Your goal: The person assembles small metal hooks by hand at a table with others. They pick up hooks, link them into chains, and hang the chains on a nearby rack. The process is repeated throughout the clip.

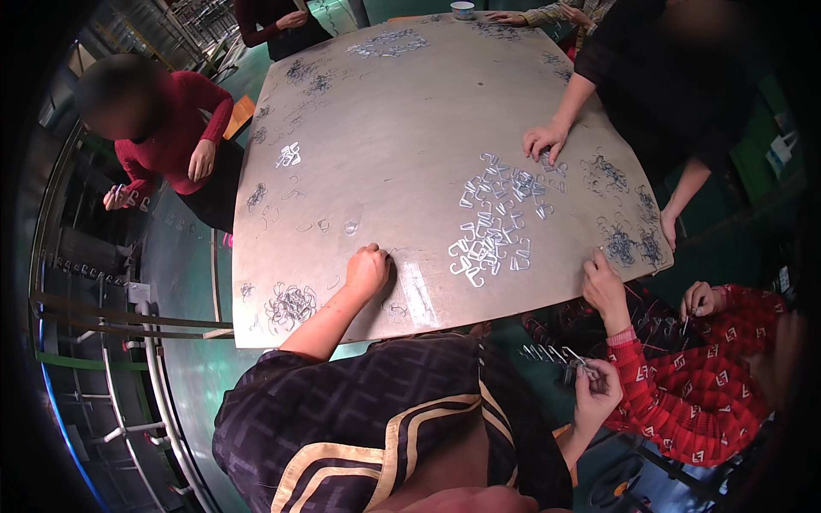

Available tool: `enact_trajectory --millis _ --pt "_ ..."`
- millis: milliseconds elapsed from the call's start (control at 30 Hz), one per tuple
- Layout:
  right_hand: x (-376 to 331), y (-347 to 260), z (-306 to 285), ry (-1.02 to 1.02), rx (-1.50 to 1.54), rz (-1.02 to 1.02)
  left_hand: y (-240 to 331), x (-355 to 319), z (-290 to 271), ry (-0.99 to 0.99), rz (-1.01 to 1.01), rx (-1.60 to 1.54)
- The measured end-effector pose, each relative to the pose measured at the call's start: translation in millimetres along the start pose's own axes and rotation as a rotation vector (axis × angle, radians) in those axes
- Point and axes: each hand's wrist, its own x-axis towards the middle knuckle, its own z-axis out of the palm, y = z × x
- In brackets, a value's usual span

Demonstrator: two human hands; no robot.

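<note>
On the near part of the table, my left hand (368,270) rests with its fingers curled closed; what they pinch, if anything, is hidden. Off the table's front edge, my right hand (597,389) is closed on a row of metal hooks (552,354) that fans out to the left. Beyond my hands, to the right, lies a spread pile of shiny flat metal hooks (489,231). A tangle of thin dark wire hooks (291,306) sits left of my left forearm. Nearest to my left hand is a small clear piece (351,227).
The large grey table (385,145) carries more wire piles along its edges. A co-worker in black (667,94) reaches into the shiny pile. Another in red patterned sleeves (684,385) sits close on my right. A person in dark red (171,128) stands at left. A bowl (462,10) stands far off.
</note>
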Motion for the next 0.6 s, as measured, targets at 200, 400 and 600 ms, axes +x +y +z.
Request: enact_trajectory --millis 200,400,600 --pt "5.1 20.9 14.4 0.04 -0.035 -0.013 30.9 25.2 2.1 -0.223 -0.114 0.232" --pt "13.4 36.4 33.2 0.105 -0.039 -0.049 25.1 35.2 12.0 -0.216 -0.042 0.265" --pt "17.8 47.3 42.4 0.147 -0.049 -0.082 32.8 52.9 -3.9 -0.229 0.063 0.013"
